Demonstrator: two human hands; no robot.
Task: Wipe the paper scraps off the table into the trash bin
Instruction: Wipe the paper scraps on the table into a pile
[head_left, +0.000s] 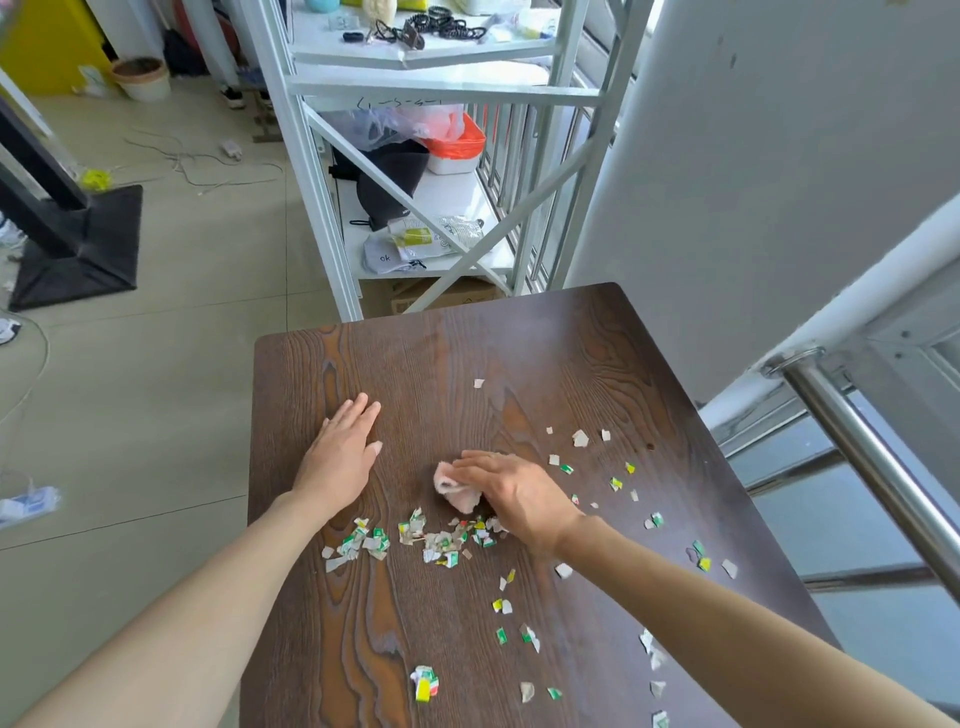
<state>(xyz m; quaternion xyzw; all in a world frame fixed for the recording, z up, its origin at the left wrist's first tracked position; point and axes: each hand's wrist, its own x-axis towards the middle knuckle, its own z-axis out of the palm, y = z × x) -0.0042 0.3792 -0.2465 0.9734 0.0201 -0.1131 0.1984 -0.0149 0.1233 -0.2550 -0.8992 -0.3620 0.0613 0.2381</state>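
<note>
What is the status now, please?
Left hand flat on table, empty. Right hand pressing pink cloth. Scraps partly gathered, many loose. No bin in view.

Both forearms are bare and reach forward from the lower corners of the view. The left hand (340, 460) lies flat, palm down, fingers together and straight, thumb set slightly apart. The right hand (511, 493) is palm down, wrist bent inward, fingers pointing left and pressed down over a cloth (457, 491).
</note>
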